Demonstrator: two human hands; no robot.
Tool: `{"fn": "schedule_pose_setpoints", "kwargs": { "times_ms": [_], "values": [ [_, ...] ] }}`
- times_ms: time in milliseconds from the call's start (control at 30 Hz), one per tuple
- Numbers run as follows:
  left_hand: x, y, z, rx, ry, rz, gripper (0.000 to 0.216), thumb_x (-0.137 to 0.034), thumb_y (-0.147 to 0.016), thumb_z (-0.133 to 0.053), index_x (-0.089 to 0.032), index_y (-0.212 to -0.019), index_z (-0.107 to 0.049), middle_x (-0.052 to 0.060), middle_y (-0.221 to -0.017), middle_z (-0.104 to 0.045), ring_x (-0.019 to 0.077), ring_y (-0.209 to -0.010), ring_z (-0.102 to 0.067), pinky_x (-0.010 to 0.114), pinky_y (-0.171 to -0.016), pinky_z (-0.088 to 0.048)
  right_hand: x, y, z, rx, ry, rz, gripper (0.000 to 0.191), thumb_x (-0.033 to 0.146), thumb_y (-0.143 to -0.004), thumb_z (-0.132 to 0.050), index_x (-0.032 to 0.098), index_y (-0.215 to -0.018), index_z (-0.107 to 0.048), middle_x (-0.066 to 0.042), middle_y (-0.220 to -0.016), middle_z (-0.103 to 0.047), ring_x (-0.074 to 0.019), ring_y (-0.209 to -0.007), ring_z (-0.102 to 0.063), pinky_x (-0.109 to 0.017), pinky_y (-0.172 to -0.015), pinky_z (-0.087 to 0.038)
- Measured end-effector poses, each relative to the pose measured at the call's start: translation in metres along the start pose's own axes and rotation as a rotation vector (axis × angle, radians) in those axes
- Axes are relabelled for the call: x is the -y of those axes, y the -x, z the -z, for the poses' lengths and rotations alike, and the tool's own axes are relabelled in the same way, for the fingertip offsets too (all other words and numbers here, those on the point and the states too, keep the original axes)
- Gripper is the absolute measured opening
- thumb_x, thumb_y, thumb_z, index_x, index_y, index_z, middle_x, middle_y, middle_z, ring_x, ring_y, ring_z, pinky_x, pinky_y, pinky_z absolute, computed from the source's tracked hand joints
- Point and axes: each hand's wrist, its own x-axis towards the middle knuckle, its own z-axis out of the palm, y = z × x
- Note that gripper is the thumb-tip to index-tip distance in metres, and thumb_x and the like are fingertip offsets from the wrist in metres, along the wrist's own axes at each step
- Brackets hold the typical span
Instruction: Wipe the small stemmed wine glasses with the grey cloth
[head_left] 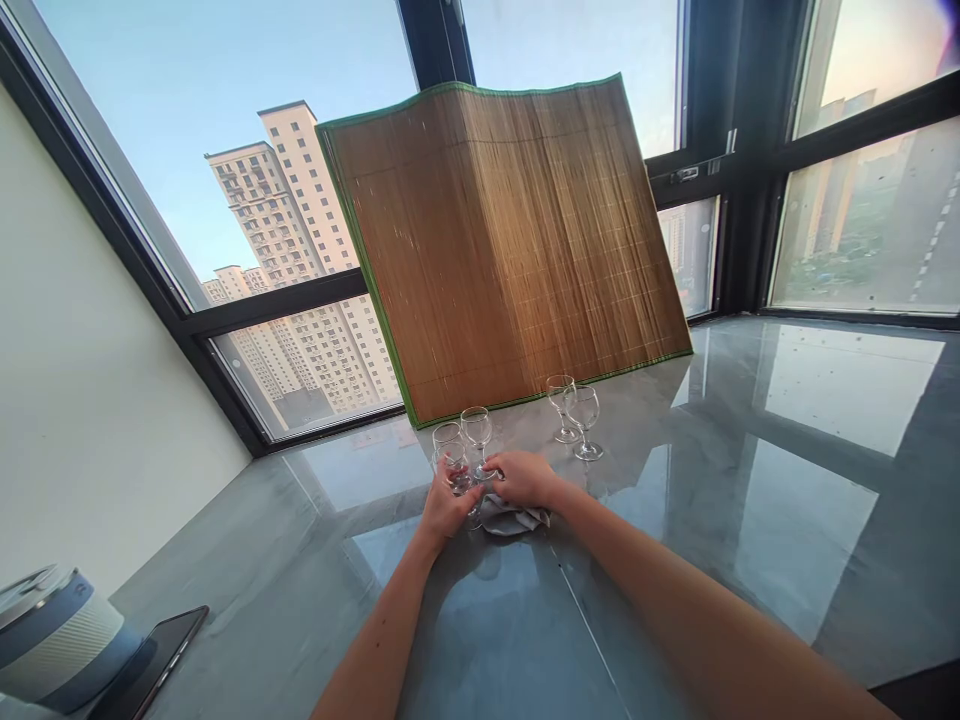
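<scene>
On the grey counter [262, 560], below windows [570, 45] apparently propping up a slatted mat [517, 250], the right hand [525, 478] bends its fingers, their grip unclear, just beside a crumpled cloth [514, 518], while the left hand [448, 510] clasps its fingers around a stemmed glass [450, 452], seemingly to steady it.

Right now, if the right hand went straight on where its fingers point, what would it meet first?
Probably the wine glass just ahead of the right hand, near its foot; they may already touch, as depth is unclear. Beyond, roughly in that line, come the left hand and another glass.
</scene>
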Motion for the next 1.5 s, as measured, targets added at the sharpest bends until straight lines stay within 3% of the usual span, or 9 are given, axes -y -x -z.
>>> {"fn": "schedule_pose_setpoints", "kwargs": {
  "times_ms": [433, 533, 667, 900, 1067, 1300, 1500],
  "values": [
    [-0.009, 0.002, -0.001, 0.030, -0.083, -0.044, 0.062, -0.034, -0.069, -0.072, -0.016, -0.123, -0.048, 0.012, -0.113, -0.068, 0.0241, -0.102, -0.066, 0.040, -0.093, -0.050, 0.006, 0.000, -0.003, 0.004, 0.106, -0.078, 0.032, 0.028, -0.088, -0.050, 0.022, -0.107, -0.075, -0.011, -0.122, -0.068, -0.0259, -0.097, -0.069, -0.031, -0.079, -0.048],
    [-0.013, 0.005, -0.003, 0.047, -0.250, -0.082, 0.049, -0.035, -0.073, -0.069, -0.018, -0.117, -0.054, 0.010, -0.109, -0.069, 0.0236, -0.098, -0.067, 0.040, -0.091, -0.051, 0.006, 0.000, -0.002, 0.012, 0.099, -0.068, 0.032, 0.028, -0.088, -0.052, 0.025, -0.110, -0.075, -0.009, -0.121, -0.070, -0.0252, -0.102, -0.068, -0.029, -0.081, -0.048],
    [-0.017, 0.010, -0.004, 0.034, -0.562, -0.172, 0.035, -0.036, -0.078, -0.065, -0.018, -0.108, -0.062, 0.011, -0.112, -0.066, 0.0265, -0.108, -0.062, 0.041, -0.096, -0.048, 0.005, -0.001, 0.000, 0.037, 0.082, -0.052, 0.033, 0.026, -0.086, -0.054, 0.029, -0.110, -0.076, -0.004, -0.111, -0.075, -0.0239, -0.104, -0.068, -0.027, -0.083, -0.048],
    [-0.026, 0.016, 0.005, 0.135, -0.842, -0.150, 0.053, -0.046, -0.088, -0.054, -0.018, -0.132, -0.059, 0.014, -0.139, -0.057, 0.0305, -0.132, -0.050, 0.046, -0.113, -0.035, 0.004, -0.002, -0.001, 0.037, 0.072, -0.057, 0.033, 0.026, -0.088, -0.049, 0.028, -0.108, -0.076, -0.005, -0.115, -0.075, -0.0239, -0.105, -0.068, -0.029, -0.083, -0.048],
    [-0.031, 0.019, 0.009, 0.270, -0.937, -0.138, 0.066, -0.057, -0.090, -0.048, -0.024, -0.148, -0.046, 0.011, -0.154, -0.044, 0.0298, -0.146, -0.033, 0.052, -0.121, -0.020, 0.005, -0.004, 0.001, 0.068, 0.080, -0.064, 0.032, 0.028, -0.088, -0.050, 0.028, -0.106, -0.076, -0.005, -0.112, -0.076, -0.0244, -0.103, -0.069, -0.030, -0.081, -0.050],
    [-0.033, 0.018, 0.009, 0.357, -0.966, -0.150, 0.068, -0.061, -0.093, -0.040, -0.024, -0.151, -0.041, 0.011, -0.159, -0.035, 0.0291, -0.149, -0.028, 0.052, -0.121, -0.018, 0.005, -0.004, 0.004, 0.085, 0.074, -0.033, 0.031, 0.025, -0.085, -0.052, 0.029, -0.102, -0.077, -0.003, -0.112, -0.076, -0.0232, -0.103, -0.069, -0.028, -0.080, -0.049],
    [-0.030, 0.017, 0.009, 0.361, -0.932, -0.146, 0.061, -0.054, -0.095, -0.038, -0.024, -0.148, -0.045, 0.009, -0.157, -0.040, 0.0280, -0.149, -0.029, 0.051, -0.121, -0.017, 0.009, 0.000, 0.002, 0.034, 0.072, -0.052, 0.030, 0.026, -0.085, -0.052, 0.025, -0.105, -0.074, -0.007, -0.111, -0.075, -0.0249, -0.101, -0.069, -0.029, -0.078, -0.047]
  ]
}}
